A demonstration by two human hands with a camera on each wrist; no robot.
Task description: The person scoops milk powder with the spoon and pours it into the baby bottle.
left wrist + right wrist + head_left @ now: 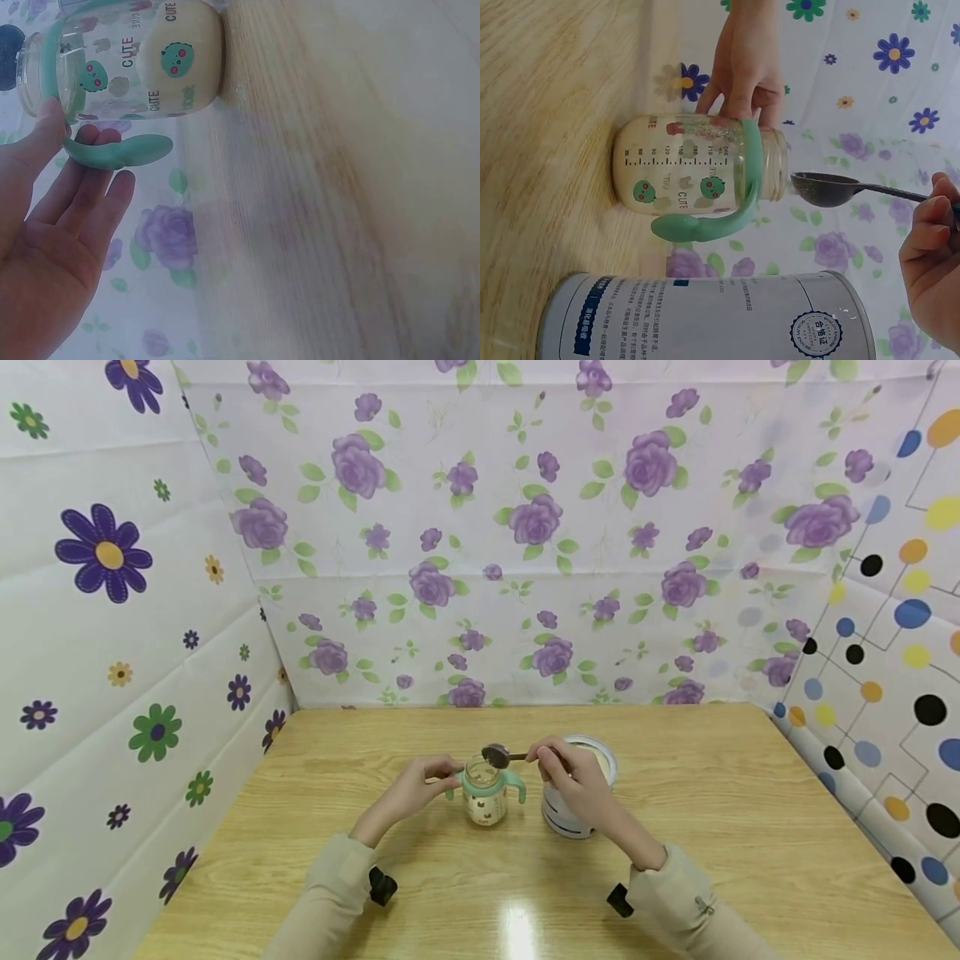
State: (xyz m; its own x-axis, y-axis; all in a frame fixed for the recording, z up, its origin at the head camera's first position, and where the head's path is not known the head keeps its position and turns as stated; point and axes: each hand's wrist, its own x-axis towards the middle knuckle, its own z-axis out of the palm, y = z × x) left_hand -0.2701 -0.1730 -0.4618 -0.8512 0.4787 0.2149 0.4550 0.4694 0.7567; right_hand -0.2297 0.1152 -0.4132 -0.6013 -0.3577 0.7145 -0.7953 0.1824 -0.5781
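Note:
A clear baby bottle [485, 803] with a green collar and two green handles stands upright on the table. Pale cream contents fill its lower part, and its mouth is uncovered. My left hand [420, 789] grips the bottle at its left handle [120, 152], thumb against the collar. In my right hand [573, 777] is a dark scoop spoon [826, 189], pinched by its handle. The spoon's bowl hangs tilted just above the bottle's mouth. Whether powder is in the bowl, I cannot tell. Beside the bottle stands a white tin [720, 319], partly behind my right hand.
The tin's lid is off, and pale contents [602, 762] show inside its rim. Under everything lies a wood-grain table [375, 735]. Flowered sheets [480, 635] hang along its back and left edges, and a dotted sheet [870, 693] hangs on the right.

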